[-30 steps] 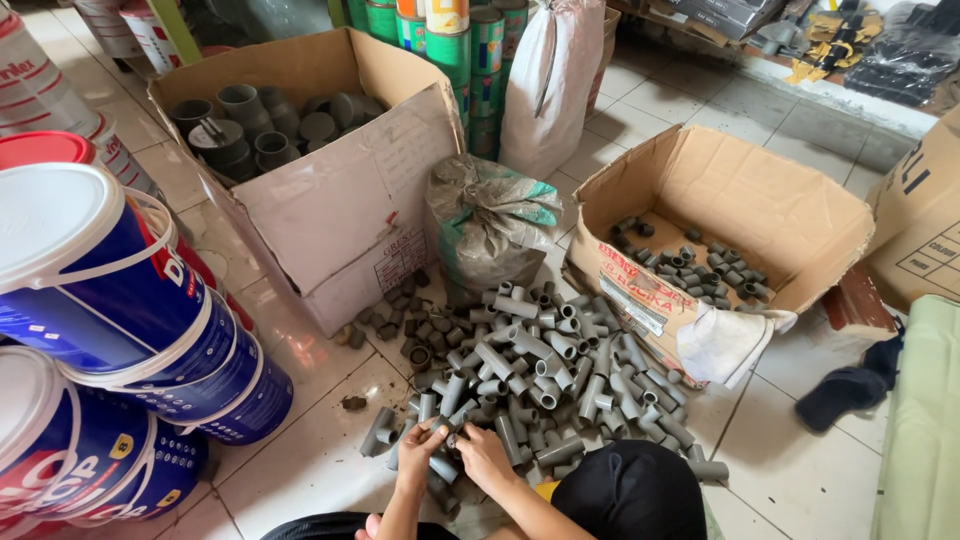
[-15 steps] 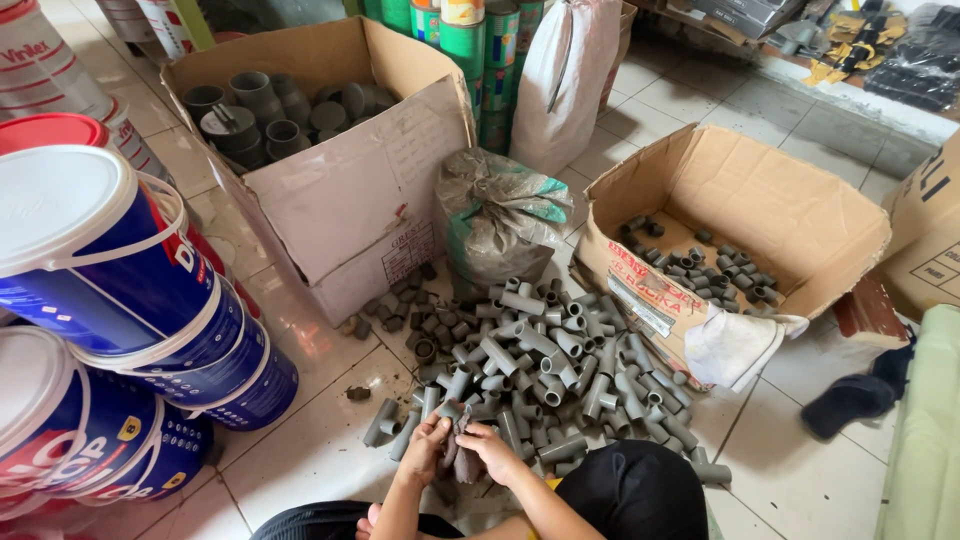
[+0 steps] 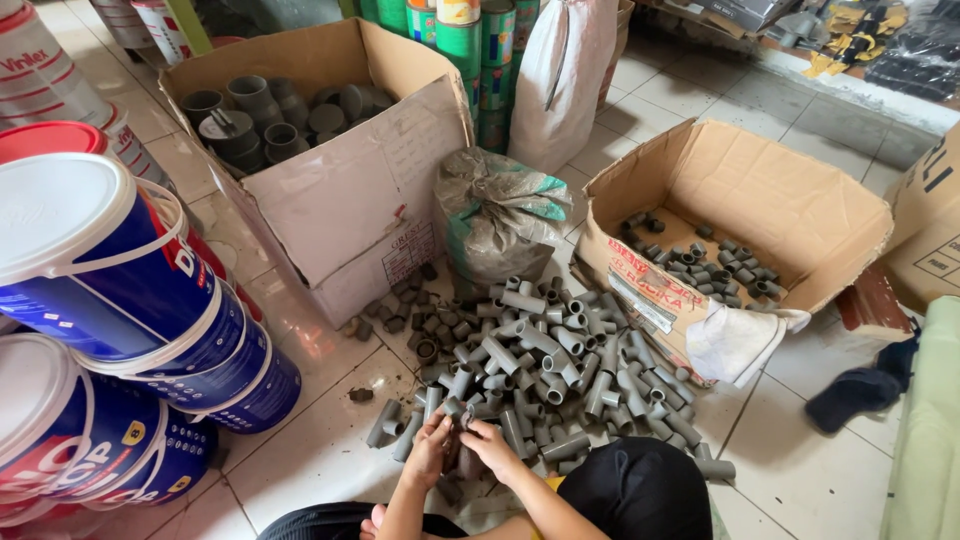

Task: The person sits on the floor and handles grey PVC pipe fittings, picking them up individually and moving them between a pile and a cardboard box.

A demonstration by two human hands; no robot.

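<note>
A heap of grey plastic pipe fittings (image 3: 540, 365) lies on the tiled floor in front of me. My left hand (image 3: 430, 450) and my right hand (image 3: 490, 445) meet at the heap's near edge, fingers closed around a grey fitting (image 3: 462, 418) held between them. My forearms reach in from the bottom of the view, with my dark-clothed knee (image 3: 630, 490) to the right.
An open cardboard box (image 3: 760, 200) with small grey fittings stands at right. A larger box (image 3: 360, 200) of bigger fittings is at back left, a tied sack (image 3: 495, 215) between them. Stacked blue-and-white paint buckets (image 3: 110, 280) crowd the left. A white sack (image 3: 560, 80) stands behind.
The view has shifted slightly. My hands have stayed at the near edge of the heap, moving a little closer together around a fitting.
</note>
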